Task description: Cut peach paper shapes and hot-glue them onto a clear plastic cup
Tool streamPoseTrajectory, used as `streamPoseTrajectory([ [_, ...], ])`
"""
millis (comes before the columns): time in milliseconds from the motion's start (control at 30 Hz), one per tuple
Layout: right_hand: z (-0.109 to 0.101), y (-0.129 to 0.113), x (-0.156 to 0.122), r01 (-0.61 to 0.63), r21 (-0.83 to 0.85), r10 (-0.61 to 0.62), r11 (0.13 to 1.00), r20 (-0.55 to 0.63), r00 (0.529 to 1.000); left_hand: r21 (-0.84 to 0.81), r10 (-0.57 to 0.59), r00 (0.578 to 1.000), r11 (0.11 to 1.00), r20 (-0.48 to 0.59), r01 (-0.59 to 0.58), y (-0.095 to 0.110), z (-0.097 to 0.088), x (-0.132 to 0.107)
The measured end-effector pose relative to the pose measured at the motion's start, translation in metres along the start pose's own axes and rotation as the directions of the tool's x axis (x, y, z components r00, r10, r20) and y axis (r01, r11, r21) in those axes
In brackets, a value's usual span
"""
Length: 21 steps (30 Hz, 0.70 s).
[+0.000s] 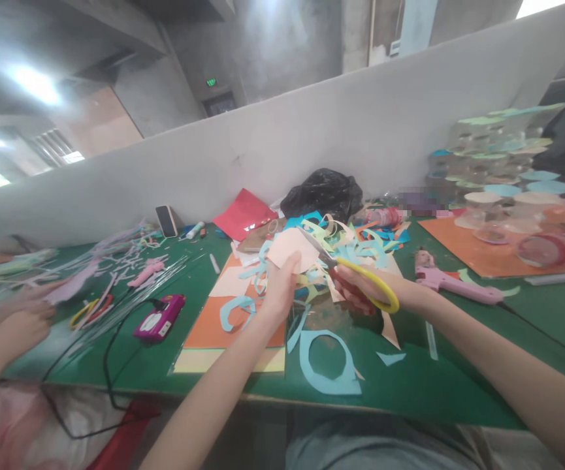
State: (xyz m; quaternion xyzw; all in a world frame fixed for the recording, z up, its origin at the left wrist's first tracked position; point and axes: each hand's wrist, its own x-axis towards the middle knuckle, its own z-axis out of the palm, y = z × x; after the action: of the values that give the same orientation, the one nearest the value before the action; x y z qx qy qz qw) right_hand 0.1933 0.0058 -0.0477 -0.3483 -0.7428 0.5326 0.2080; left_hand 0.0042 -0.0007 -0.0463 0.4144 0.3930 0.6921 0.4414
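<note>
Over the middle of the green table, my left hand (pixel 285 277) is closed on a pale peach piece of paper (pixel 289 250) with a rounded edge. My right hand (pixel 358 287) grips scissors with yellow handles (pixel 390 297). Their blades reach the right edge of the paper. Beneath both hands lies a heap of curled paper offcuts (pixel 365 245) in blue, green and peach. A light blue paper ring (pixel 328 362) rests nearer the table's front edge. Left of it, orange paper sheets (pixel 204 326) lie under my left forearm.
A pink hot glue gun (pixel 458 284) with a cord lies at the right, near stacked clear plastic cups (pixel 502 150). At the back is a black plastic bag (pixel 321 192). On the left are a purple device (pixel 159 318), a phone (pixel 166 220) and another person's hands (pixel 22 326).
</note>
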Motion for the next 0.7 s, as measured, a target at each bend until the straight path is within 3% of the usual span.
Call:
streamPoseTrajectory([
  [133,0.001,0.007,0.004,-0.013,0.050,0.014,0.999,-0.014,1.000,-0.050,0.023,0.998,0.999,0.064,-0.019,-0.004,0.000,0.001],
  [333,0.001,0.004,0.005,-0.032,0.077,0.035,0.997,-0.033,0.999,-0.097,-0.066,0.991,0.992,0.120,0.078,0.001,0.004,-0.007],
  [500,-0.005,-0.006,-0.006,-0.063,0.205,0.040,0.977,0.116,0.993,-0.077,-0.137,0.989,0.987,0.053,0.141,0.002,0.000,-0.005],
  [600,-0.008,-0.010,-0.011,-0.028,0.167,0.005,0.986,0.135,0.991,-0.084,-0.215,0.967,0.970,0.138,0.228,0.002,-0.003,-0.003],
  [700,-0.008,-0.013,-0.012,-0.014,0.107,0.004,0.994,0.091,0.996,-0.080,-0.274,0.950,0.954,0.153,0.288,0.002,-0.005,-0.002],
])
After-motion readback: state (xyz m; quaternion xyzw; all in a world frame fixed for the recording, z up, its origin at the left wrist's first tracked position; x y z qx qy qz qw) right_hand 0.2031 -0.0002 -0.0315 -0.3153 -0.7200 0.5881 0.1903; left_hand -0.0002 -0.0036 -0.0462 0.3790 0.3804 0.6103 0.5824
